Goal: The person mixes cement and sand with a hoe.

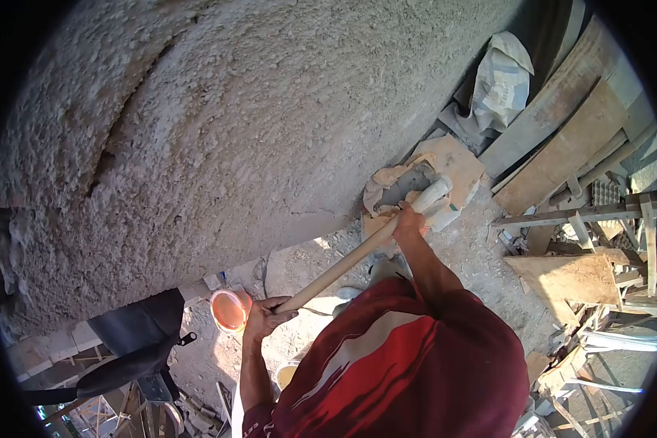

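Note:
My left hand (266, 318) is closed around the lower end of a long wooden handle (343, 266). Farther up the same handle, my right hand (409, 220) grips it near the tool's pale, dusty head (433, 193). That head lies over a torn paper bag (378, 191) holding grey powder (410, 184); its exact shape cannot be made out. Beside my left hand stands an orange-red bucket (231, 311). A yellowish container (286, 374) shows partly behind my body.
A rough plastered wall (241, 131) fills the upper left. Leaning boards (562, 150) and a white sack (501, 82) stand at upper right. Timber and a wooden panel (566, 279) clutter the right. A black padded object (142, 336) hangs at lower left. Debris litters the ground (482, 252).

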Demonstrator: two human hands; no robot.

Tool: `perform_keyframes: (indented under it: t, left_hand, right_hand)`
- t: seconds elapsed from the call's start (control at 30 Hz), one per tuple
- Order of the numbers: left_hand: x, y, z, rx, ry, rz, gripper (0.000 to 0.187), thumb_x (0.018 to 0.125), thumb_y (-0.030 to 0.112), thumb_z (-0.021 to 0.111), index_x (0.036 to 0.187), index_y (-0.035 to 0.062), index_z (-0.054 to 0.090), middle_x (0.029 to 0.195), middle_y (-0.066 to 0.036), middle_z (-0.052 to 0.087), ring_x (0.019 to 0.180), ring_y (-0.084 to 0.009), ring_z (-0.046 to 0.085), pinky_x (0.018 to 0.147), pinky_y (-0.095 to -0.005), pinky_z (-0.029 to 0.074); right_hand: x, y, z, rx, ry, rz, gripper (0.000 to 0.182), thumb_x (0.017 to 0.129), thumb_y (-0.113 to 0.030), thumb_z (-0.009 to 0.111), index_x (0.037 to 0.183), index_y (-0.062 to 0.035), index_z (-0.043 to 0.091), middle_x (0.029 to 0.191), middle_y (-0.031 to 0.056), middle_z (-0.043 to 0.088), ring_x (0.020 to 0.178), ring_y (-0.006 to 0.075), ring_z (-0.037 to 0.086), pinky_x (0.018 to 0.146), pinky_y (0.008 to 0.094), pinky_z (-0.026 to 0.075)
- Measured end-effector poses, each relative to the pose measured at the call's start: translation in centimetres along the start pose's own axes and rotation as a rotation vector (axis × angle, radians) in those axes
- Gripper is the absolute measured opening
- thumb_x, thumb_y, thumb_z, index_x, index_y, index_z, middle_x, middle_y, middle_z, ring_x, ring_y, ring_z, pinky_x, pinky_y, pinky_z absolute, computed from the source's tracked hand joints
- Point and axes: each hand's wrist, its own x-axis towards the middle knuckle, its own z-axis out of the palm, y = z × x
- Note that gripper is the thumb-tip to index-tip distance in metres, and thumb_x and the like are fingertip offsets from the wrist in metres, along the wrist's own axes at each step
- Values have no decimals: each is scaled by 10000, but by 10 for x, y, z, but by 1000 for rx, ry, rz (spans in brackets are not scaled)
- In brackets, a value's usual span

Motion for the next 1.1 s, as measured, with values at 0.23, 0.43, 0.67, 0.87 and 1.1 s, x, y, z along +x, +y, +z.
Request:
perform_keyframes:
  t: [0.23, 0.43, 0.67, 0.87, 1.1]
  left_hand:
    - [30, -80, 7, 138, -8, 41, 300, 766, 210, 766, 952, -9, 680, 739, -29, 666, 653, -69, 564, 596, -246, 467]
    - [11, -98, 50, 685, 180, -30, 465, 719, 500, 723, 814, 50, 657, 642, -137, 640, 593, -298, 643, 566, -400, 497]
    - [-19, -39, 52, 974, 280, -39, 365, 690, 454, 724, 730, 103, 636, 615, -126, 622, 573, -325, 622, 524, -427, 491]
    - [-26, 28, 52, 993, 240, -61, 350, 693, 432, 730, 753, 101, 634, 640, -122, 629, 594, -323, 622, 534, -421, 487]
    - [-26, 73, 47, 1056, 188, -32, 331, 692, 382, 745, 790, 88, 627, 673, -120, 641, 633, -314, 636, 561, -418, 494]
  right_hand:
    - [54, 62, -7, -220, 64, -307, 444, 739, -141, 677, 1083, 71, 494, 957, 153, 571, 757, 272, 577, 692, 385, 492]
    - [42, 61, -2, -701, 245, -320, 509, 743, -248, 697, 1061, 97, 500, 1070, 260, 587, 978, 354, 589, 838, 401, 457]
    - [14, 61, -11, -1006, 173, -283, 553, 787, -305, 655, 1123, 96, 477, 1075, 289, 583, 1029, 392, 575, 878, 414, 455]
    - [43, 68, -6, -915, 94, -29, 556, 760, -271, 664, 1101, 134, 495, 1075, 300, 583, 1007, 376, 592, 851, 402, 475]
    - [36, 74, 8, -879, 150, -57, 562, 757, -277, 654, 1124, 125, 514, 1098, 280, 587, 967, 368, 611, 805, 394, 492]
